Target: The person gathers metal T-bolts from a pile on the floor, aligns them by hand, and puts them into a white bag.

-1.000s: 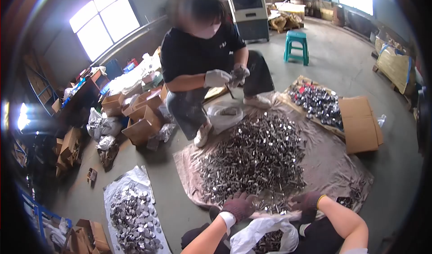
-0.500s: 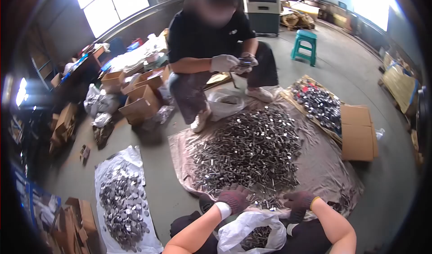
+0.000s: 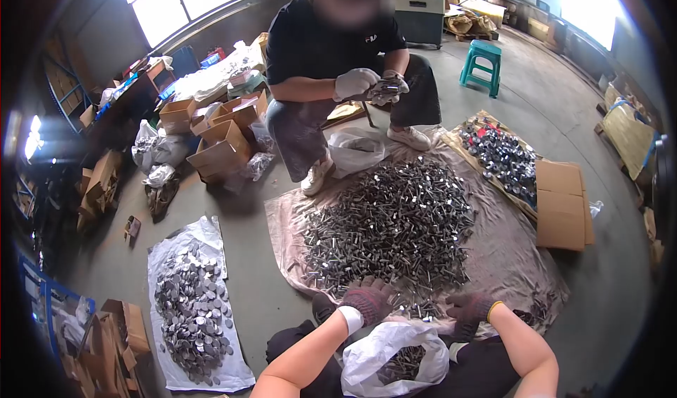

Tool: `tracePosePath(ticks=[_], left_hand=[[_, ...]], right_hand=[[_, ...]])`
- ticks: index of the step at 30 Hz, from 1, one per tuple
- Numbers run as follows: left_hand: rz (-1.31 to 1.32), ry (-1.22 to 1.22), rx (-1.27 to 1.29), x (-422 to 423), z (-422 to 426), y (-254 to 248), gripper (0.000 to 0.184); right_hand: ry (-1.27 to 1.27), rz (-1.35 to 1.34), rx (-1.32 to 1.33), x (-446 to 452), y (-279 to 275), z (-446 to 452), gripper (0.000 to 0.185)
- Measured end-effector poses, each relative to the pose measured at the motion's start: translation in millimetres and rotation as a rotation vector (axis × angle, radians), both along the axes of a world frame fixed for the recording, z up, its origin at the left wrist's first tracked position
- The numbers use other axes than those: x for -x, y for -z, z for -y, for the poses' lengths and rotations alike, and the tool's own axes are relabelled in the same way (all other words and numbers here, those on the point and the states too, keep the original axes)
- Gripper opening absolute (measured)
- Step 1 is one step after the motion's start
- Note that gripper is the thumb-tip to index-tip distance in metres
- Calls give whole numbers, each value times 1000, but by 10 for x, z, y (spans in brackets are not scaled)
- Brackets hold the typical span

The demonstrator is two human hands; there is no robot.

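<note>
A large heap of short metal pins or bolts (image 3: pixel 388 222) lies on a pinkish cloth. At its near edge my left hand (image 3: pixel 368 301), in a dark knitted glove, rests with fingers spread against the pieces. My right hand (image 3: pixel 471 307), gloved too, is at the heap's near right edge, fingers pointing inward and apart. Between the two hands lies a small cluster of metal pieces (image 3: pixel 419 308). Just below, between my legs, a white plastic bag (image 3: pixel 361 359) stands with its mouth wide, holding similar pieces (image 3: pixel 403 364). Neither hand visibly grips anything.
Across the heap a person (image 3: pixel 338 59) in white gloves sits holding several metal pieces. Flat metal discs (image 3: pixel 194 313) cover a white sheet at left. Shiny parts (image 3: pixel 497 155) and a cardboard box (image 3: pixel 560 204) are at right. Farther back stands a green stool (image 3: pixel 482 66).
The camera view has tilted slightly. My hands stay at the heap's near edge with little movement. Across from me, the person's gloved hands have shifted slightly around the metal pieces.
</note>
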State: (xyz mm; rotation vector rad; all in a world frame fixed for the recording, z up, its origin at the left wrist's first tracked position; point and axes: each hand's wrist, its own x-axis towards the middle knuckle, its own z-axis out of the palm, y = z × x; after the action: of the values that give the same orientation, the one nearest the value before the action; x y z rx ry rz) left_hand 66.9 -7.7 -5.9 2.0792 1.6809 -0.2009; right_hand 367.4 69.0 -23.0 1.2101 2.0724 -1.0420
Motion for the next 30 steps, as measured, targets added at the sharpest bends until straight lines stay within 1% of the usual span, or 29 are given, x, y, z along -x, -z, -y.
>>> tracePosePath(ticks=[1,6,9,15,19,22,27,29,30], left_hand=[[-10,-3,11,3,-1,13,58],[1,5,32,-3,-7,-20,57],[-21,22,-31,13,7,7,53],[-5,20,-68,22,27,38,51],[-7,29,-76,22,24,43,50],[27,21,-147,24,24,76,48],[0,11,-73,17,14,33,47],[-11,1,-83,-6,19,57,47],[-17,-11,-84,-7,16,37,47]], right_hand=[[-15,-42,-40,-12,6,17,59],[-11,0,-19,37,-135,8,61],[-12,0,-16,28,-100,18,62],[-15,-28,-10,-36,49,-3,64],[15,-27,-2,16,-98,8,64],[4,-23,0,16,-123,5,63],[19,-49,-18,-32,3,22,62],[14,-80,-41,-14,13,-11,62],[20,-38,-41,-2,23,-5,57]])
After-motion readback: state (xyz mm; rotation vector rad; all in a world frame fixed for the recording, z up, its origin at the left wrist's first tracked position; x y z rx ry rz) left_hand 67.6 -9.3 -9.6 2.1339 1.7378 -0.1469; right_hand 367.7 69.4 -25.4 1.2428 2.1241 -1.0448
